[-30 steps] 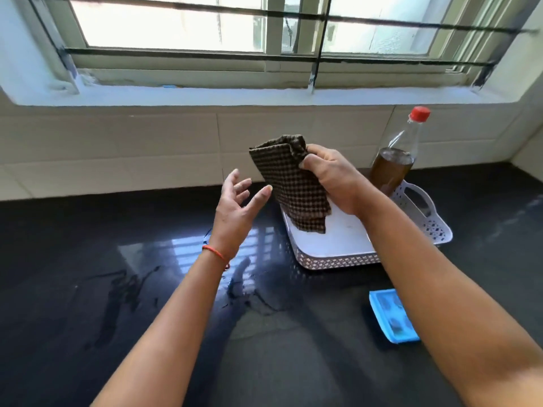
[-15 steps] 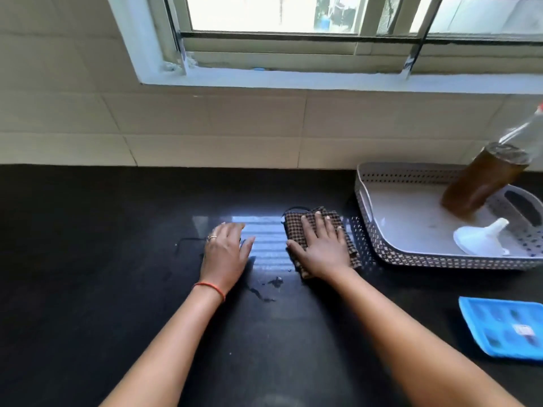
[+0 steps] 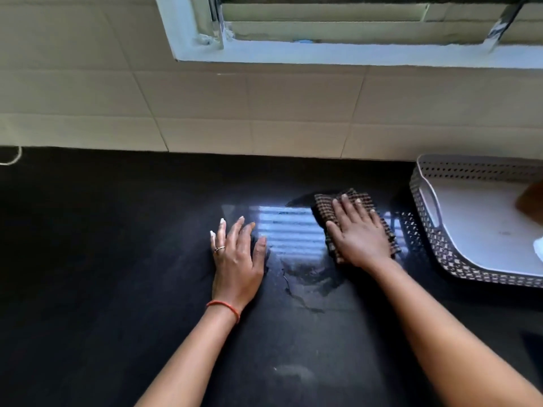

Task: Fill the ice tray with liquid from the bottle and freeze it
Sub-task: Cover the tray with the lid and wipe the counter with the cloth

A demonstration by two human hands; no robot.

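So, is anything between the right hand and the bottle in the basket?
Yes: the basket wall stands between them. The right hand presses a checked cloth beside it; the bottle is barely in view.

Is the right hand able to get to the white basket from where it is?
Probably yes. The right hand presses flat on the checked cloth, and the white basket stands close beside it, with nothing seen between them.
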